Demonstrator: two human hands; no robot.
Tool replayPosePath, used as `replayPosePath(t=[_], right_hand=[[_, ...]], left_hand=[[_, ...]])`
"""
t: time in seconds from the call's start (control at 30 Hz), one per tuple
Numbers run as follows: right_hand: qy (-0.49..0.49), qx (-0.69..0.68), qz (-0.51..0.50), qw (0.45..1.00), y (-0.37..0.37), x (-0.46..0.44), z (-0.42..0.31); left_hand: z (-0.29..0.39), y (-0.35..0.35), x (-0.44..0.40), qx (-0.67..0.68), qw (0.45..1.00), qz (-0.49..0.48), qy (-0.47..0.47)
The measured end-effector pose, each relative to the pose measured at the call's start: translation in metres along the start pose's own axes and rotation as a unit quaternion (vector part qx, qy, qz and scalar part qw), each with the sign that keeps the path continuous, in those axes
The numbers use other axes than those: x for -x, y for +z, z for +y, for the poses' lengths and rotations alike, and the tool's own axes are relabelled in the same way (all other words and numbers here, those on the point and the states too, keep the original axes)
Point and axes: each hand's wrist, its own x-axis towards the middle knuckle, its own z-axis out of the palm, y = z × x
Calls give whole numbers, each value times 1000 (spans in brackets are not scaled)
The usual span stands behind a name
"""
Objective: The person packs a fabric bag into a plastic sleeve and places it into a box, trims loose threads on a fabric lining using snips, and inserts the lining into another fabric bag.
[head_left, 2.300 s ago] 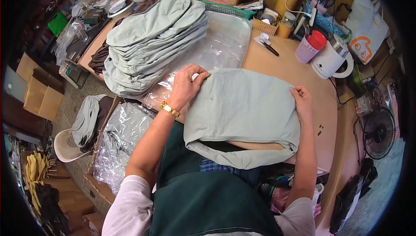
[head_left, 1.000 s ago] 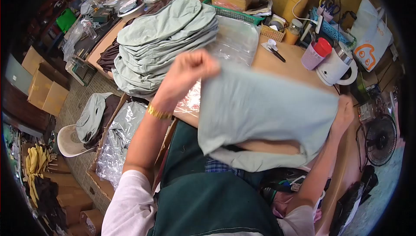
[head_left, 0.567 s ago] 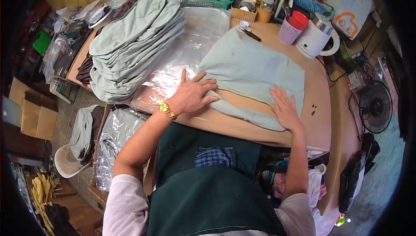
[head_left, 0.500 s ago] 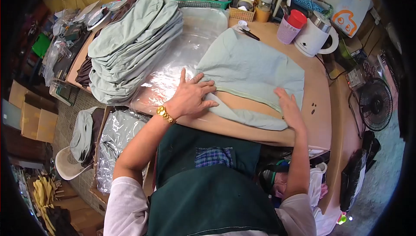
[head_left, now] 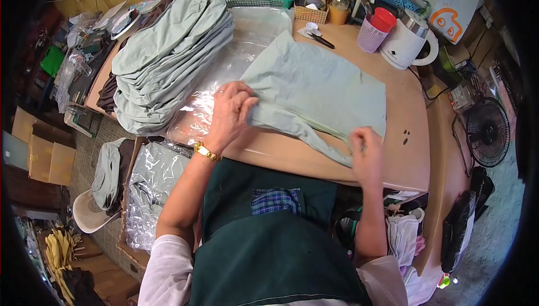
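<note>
A pale grey-green cloth piece point(head_left: 325, 87) lies spread on the tan tabletop, with a narrow strip along its near edge folded up. A line that looks like a seam or zip runs beside that strip. My left hand point(head_left: 231, 112), a gold watch on its wrist, is closed on the cloth's left end, fingers curled together. At the near right corner my right hand point(head_left: 366, 151) pinches the edge of the cloth; its fingertips are partly hidden. Clear plastic bags point(head_left: 258, 28) lie under and beside the cloth's left side.
A tall stack of folded grey-green cloth point(head_left: 171, 53) stands at the left. Along the back right are black scissors point(head_left: 321, 40), a pink cup point(head_left: 370, 35) and a white kettle point(head_left: 405, 42). A box with plastic-wrapped cloth point(head_left: 149, 193) sits below the table's left edge.
My left hand has gone from lying flat to closed on the cloth's left end. My right hand has curled its fingers at the near corner, and the near strip has moved up towards the cloth.
</note>
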Motion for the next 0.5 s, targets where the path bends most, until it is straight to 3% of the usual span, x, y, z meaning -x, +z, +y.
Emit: replayPosePath(t=[0.03, 0.1, 0.17, 0.27, 0.33, 0.4, 0.43, 0.5], right_hand=[[-111, 24, 45, 993, 14, 3, -22], [-223, 48, 90, 970, 27, 9, -24], [-219, 3, -47, 975, 41, 20, 9], [-155, -8, -89, 984, 28, 9, 15], [-118, -12, -97, 988, 14, 1, 17], [-79, -13, -103, 991, 4, -4, 12], [-68, -18, -95, 993, -2, -5, 7], [-62, -23, -91, 994, -9, -6, -2]], left_hand=[[3, 3, 0, 0, 1000, 0, 0], [4, 12, 1, 16, 999, -19, 38], [-2, 12, 1, -15, 997, -12, 71], [3, 13, 10, -91, 992, -36, 80], [19, 15, 9, -87, 981, 170, -16], [25, 7, 30, 63, 992, 85, -76], [55, -2, 37, 151, 954, -122, -229], [70, 21, 62, 406, 830, -291, -249]])
